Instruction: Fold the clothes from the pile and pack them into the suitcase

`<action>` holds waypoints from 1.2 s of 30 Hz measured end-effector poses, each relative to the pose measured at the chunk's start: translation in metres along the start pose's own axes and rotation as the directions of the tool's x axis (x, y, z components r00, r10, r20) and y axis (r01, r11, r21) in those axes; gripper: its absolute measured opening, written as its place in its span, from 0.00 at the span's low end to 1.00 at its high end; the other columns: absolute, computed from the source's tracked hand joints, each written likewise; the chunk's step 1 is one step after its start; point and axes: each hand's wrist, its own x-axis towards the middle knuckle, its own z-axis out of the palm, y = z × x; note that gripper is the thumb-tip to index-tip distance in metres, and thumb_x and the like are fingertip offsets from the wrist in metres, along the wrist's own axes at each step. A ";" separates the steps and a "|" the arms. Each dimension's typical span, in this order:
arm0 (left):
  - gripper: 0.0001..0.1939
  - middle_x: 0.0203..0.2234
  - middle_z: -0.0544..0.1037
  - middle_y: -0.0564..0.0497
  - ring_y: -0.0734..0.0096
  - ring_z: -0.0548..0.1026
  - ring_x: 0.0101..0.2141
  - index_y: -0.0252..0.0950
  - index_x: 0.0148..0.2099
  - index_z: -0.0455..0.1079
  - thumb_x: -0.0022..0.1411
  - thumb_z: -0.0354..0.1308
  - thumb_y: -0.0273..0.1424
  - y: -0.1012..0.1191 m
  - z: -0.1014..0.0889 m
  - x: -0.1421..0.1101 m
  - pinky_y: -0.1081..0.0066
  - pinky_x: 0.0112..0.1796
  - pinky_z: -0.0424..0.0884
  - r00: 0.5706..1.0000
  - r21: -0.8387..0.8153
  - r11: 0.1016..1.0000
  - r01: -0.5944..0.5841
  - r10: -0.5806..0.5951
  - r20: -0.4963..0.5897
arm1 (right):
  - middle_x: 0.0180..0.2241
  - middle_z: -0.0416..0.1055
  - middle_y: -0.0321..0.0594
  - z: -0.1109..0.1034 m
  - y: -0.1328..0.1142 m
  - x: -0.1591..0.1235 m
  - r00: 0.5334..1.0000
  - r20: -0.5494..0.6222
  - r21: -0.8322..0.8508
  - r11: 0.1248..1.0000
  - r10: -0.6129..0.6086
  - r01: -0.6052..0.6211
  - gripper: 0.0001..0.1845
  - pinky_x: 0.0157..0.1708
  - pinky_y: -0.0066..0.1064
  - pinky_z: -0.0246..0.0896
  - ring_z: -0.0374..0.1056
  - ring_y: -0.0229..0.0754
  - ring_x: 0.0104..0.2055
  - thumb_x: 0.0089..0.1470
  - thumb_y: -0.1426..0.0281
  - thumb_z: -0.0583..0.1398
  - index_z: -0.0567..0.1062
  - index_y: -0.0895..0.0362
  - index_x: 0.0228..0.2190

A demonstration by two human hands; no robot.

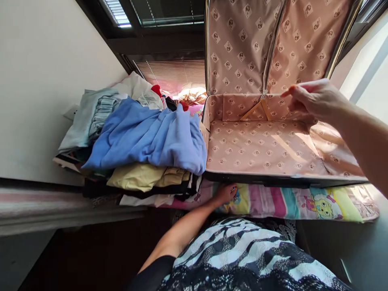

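Right hand (pixel 315 101) reaches into open suitcase (pixel 266 149); left hand (pixel 226 194) rests on bedsheet (pixel 291 202).

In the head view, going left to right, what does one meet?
White wall → pile of clothes → left hand → open suitcase → right hand.

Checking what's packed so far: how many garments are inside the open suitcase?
0. The open suitcase with patterned pink lining holds no garments; the right hand hovers over it. The clothes sit piled beside it, blue sweatshirt on top. Lid pockets may hide something.
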 end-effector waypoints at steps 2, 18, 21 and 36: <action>0.09 0.28 0.77 0.46 0.58 0.76 0.36 0.40 0.29 0.74 0.59 0.67 0.36 0.011 0.003 -0.011 0.58 0.47 0.72 0.998 -0.107 0.993 0.053 -0.058 -0.039 | 0.27 0.77 0.42 -0.002 0.000 -0.075 0.967 0.207 0.054 0.989 -0.147 0.139 0.29 0.25 0.27 0.57 0.62 0.33 0.24 0.67 0.46 0.65 0.87 0.60 0.48; 0.35 0.50 0.81 0.44 0.66 0.80 0.47 0.38 0.60 0.75 0.61 0.74 0.56 0.152 -0.050 -0.100 0.69 0.50 0.74 0.943 -0.436 0.837 -0.332 0.303 -0.137 | 0.60 0.75 0.46 0.196 0.020 -0.278 0.935 0.321 0.680 0.724 -0.151 -0.117 0.48 0.56 0.47 0.74 0.74 0.57 0.58 0.43 0.43 0.78 0.77 0.45 0.62; 0.35 0.41 0.82 0.47 0.70 0.78 0.38 0.35 0.53 0.77 0.60 0.73 0.60 0.147 -0.063 -0.100 0.72 0.42 0.73 0.951 -0.366 0.878 -0.308 0.277 -0.136 | 0.35 0.76 0.41 0.195 0.018 -0.275 0.970 0.226 0.553 0.831 -0.086 -0.055 0.28 0.42 0.40 0.74 0.72 0.48 0.39 0.57 0.38 0.68 0.82 0.51 0.36; 0.34 0.27 0.78 0.53 0.77 0.69 0.25 0.35 0.42 0.77 0.49 0.75 0.60 0.077 -0.117 -0.152 0.75 0.27 0.62 0.994 -0.277 0.960 0.029 -0.057 -0.091 | 0.32 0.78 0.43 0.033 0.006 -0.216 0.926 -0.373 0.359 0.929 0.051 0.094 0.23 0.43 0.53 0.80 0.76 0.52 0.35 0.49 0.43 0.72 0.85 0.49 0.33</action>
